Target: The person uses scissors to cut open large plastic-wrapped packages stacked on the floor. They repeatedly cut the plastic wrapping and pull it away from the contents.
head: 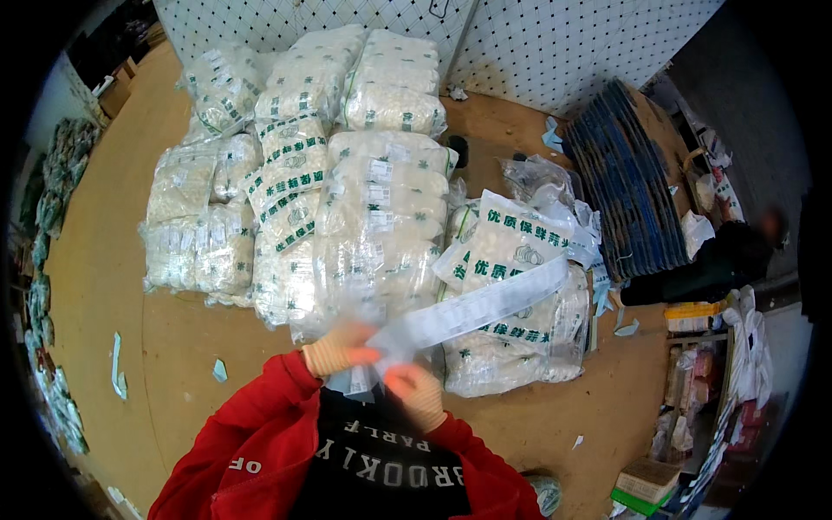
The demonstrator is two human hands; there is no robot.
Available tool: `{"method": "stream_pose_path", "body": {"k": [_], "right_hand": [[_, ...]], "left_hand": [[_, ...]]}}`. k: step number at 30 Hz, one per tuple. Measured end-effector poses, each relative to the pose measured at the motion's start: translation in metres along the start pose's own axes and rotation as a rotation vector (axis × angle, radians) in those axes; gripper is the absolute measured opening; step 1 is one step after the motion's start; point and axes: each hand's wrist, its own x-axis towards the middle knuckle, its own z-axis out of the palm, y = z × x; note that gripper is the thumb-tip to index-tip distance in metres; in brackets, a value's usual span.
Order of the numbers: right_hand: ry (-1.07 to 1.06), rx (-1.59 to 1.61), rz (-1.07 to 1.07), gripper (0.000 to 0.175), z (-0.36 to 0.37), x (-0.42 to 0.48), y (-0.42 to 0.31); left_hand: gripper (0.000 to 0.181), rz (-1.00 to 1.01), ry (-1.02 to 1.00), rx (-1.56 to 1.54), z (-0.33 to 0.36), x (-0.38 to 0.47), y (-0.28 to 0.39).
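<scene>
Both hands are in striped gloves with orange fingertips, close together in front of the chest. My left hand [338, 351] grips the near end of a long strip of white printed labels [487, 309]. My right hand [413, 390] pinches the same blurred end, just below and to the right. The strip slants up to the right over clear plastic bags with green print [513, 260]. Ahead lie large clear bags packed with pale contents [383, 221], several with white labels stuck on them. One small label [358, 379] shows below the hands.
A stack of blue-edged flat sheets [624, 188] stands at the right beside another person's dark sleeve [676, 266]. Farther right is a shelf [699, 390] with packages. A tiled board [539, 52] rises behind the bags. Paper scraps [220, 371] lie on the brown surface.
</scene>
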Motion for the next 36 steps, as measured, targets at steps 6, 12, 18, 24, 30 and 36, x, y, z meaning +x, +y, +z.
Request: {"method": "stream_pose_path", "body": {"k": [6, 12, 18, 24, 30, 36], "right_hand": [[0.23, 0.331, -0.117, 0.035, 0.017, -0.007, 0.045], [-0.059, 1.09, 0.024, 0.059, 0.014, 0.013, 0.07], [0.234, 0.757, -0.118, 0.052, -0.003, 0.048, 0.084], [0.214, 1.449, -0.049, 0.041, -0.061, 0.067, 0.069], [0.16, 1.202, -0.128, 0.045, -0.083, 0.08, 0.047], [0.183, 1.037, -0.126, 0.038, -0.092, 0.064, 0.044]], "left_hand": [[0.027, 0.003, -0.092, -0.072, 0.002, -0.013, -0.027], [0.024, 0.008, -0.307, 0.222, -0.005, -0.048, -0.001], [0.037, 0.081, -0.166, 0.105, -0.022, -0.081, -0.009], [0.034, -0.089, 0.126, 0.407, -0.076, -0.12, -0.017], [0.028, -0.174, 0.633, 0.218, -0.109, -0.162, -0.043], [0.039, -0.268, 0.596, 0.729, -0.114, -0.14, -0.051]]}}
